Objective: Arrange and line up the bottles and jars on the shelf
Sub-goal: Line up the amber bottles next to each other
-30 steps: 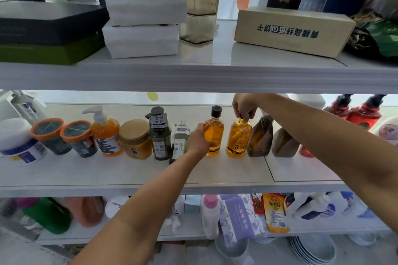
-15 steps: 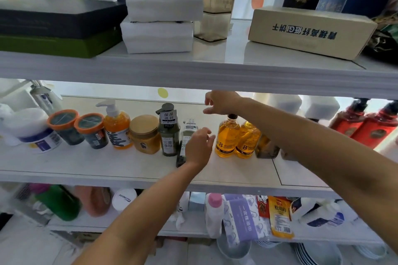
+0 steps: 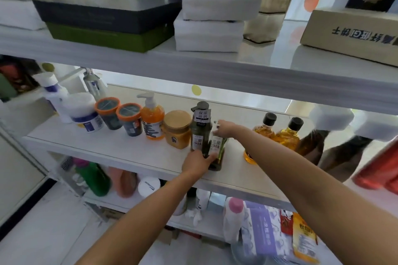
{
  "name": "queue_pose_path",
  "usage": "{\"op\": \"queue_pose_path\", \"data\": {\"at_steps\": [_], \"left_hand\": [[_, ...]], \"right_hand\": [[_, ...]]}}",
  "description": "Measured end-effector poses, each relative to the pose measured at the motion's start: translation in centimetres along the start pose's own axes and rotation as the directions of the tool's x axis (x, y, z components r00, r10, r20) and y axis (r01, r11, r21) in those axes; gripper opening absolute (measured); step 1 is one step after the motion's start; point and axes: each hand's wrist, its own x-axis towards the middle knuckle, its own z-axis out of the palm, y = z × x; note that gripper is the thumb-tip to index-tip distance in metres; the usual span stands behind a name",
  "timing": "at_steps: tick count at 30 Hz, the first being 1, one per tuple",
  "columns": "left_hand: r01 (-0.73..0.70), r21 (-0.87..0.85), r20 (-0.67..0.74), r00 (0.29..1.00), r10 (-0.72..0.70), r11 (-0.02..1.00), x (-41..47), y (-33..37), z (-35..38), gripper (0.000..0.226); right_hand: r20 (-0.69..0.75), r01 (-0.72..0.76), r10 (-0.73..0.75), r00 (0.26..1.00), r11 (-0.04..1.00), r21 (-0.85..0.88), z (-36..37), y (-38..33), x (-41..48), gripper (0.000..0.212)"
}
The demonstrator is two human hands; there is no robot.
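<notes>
Both hands on small green bottle (image 3: 217,150): left hand (image 3: 197,164) at base, right hand (image 3: 226,128) at top.

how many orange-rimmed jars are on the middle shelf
2: orange-rimmed jars side by side left of the orange pump bottle, one nearer the white tub, the other beside the pump bottle.

Both bare forearms reach forward and up from the near edge, converging toward the middle. The left hand (image 3: 197,164) sits lower and nearer, fingers curled in a loose grasp. The right hand (image 3: 226,128), farther and slightly higher, is palm-down with fingers closed in a pinch.
</notes>
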Motion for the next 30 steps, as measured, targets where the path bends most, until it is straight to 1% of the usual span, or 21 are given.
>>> {"op": "queue_pose_path", "data": {"at_steps": [1,3,4,6,9,12,14,17,20,22,24,27,28,30], "left_hand": [[-0.008,-0.054,0.008,1.0,0.009,0.999,0.1,0.0,0.0,0.051],[-0.009,-0.099,0.005,1.0,0.009,0.995,0.1,0.1,-0.1,0.05],[-0.001,-0.113,0.009,1.0,0.002,0.994,0.1,0.1,-0.1,0.049],[0.007,-0.141,0.027,1.0,-0.004,0.99,0.2,0.0,0.0,0.047],[-0.019,-0.159,0.042,0.999,0.026,0.987,0.2,0.0,0.0,0.043],[-0.064,-0.151,0.038,0.997,0.07,0.986,0.1,0.2,0.3,0.039],[-0.106,-0.16,0.036,0.993,0.113,0.981,0.0,0.5,0.7,0.037],[-0.17,-0.138,0.03,0.984,0.176,0.976,-0.1,0.9,1.1,0.035],[-0.218,-0.102,0.007,0.975,0.22,0.971,0.2,1.2,1.7,0.034],[-0.242,-0.084,0.003,0.97,0.243,0.967,0.6,1.6,2.2,0.034],[-0.265,-0.051,0.004,0.964,0.265,0.963,1.0,2.1,2.7,0.032],[-0.297,-0.01,0.005,0.955,0.297,0.955,1.3,2.8,3.1,0.03],[-0.301,-0.003,0.001,0.954,0.301,0.954,1.4,3.0,3.2,0.029],[-0.305,0.026,-0.016,0.952,0.305,0.952,1.8,3.4,3.4,0.028]], "right_hand": [[0.035,0.009,-0.01,0.999,0.999,0.031,0.1,0.1,0.3,0.062],[0.07,0.017,-0.022,0.997,0.998,0.066,0.3,0.2,0.7,0.064],[0.065,0.009,-0.015,0.998,0.996,0.086,0.2,0.2,0.7,0.064],[0.045,-0.037,0.029,0.999,0.981,0.19,-0.2,0.1,0.4,0.066],[0.073,-0.097,0.076,0.994,0.923,0.372,-1.6,0.1,0.4,0.076],[0.063,-0.131,0.114,0.991,0.891,0.434,-3.4,0.4,0.2,0.076],[0.033,-0.139,0.138,0.99,0.906,0.4,-4.1,0.6,0.0,0.073],[-0.048,-0.144,0.164,0.985,0.947,0.286,-4.8,1.1,-0.3,0.07],[-0.136,-0.092,0.106,0.985,0.99,0.106,-6.3,1.5,-1.3,0.061],[-0.193,-0.035,0.045,0.98,0.998,0.055,-7.6,1.8,-2.1,0.056],[-0.203,0.026,-0.016,0.979,0.999,0.047,-8.7,2.4,-2.9,0.053],[-0.171,0.093,-0.072,0.983,0.989,0.118,-9.3,3.6,-3.7,0.066],[-0.169,0.127,-0.105,0.98,0.984,0.122,-9.3,3.9,-4.1,0.067],[-0.164,0.18,-0.167,0.972,0.981,0.069,-9.2,3.9,-4.6,0.06]]}}
